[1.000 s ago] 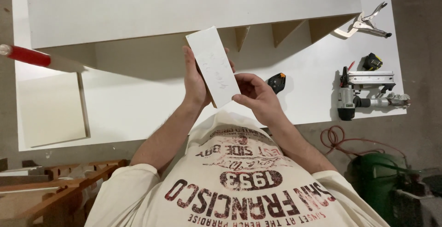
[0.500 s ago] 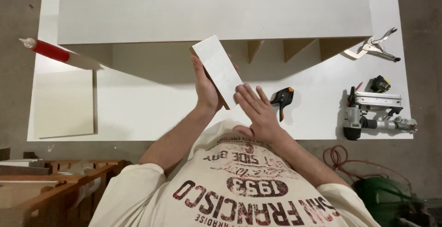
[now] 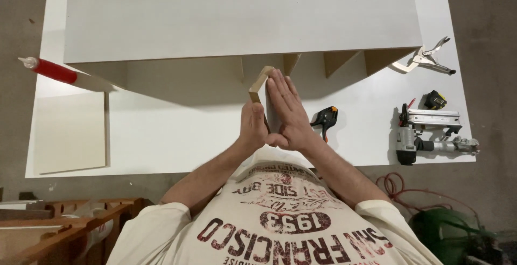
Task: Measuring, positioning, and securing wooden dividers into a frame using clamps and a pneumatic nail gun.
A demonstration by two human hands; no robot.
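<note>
A small white board (image 3: 260, 85) with raw brown edges stands on edge in front of me, held between both hands. My left hand (image 3: 252, 126) grips its near end from the left. Pressed flat against its right face is my right hand (image 3: 286, 109), fingers straight and together. The board's far end reaches the open front of a large white cabinet (image 3: 237, 17), next to a row of brown dividers (image 3: 334, 60) inside it.
All this lies on a white table (image 3: 177, 141). A red-and-white glue tube (image 3: 51, 70) lies at the left, a flat white panel (image 3: 70, 131) below it. To the right are a black-orange clamp (image 3: 325, 118), a nail gun (image 3: 428, 133), locking pliers (image 3: 428, 60) and a small tape measure (image 3: 433, 99).
The board has turned from tilted and flat-faced to standing on edge, and moved forward to the cabinet opening. My right hand came off its lower corner and now lies flat on its side.
</note>
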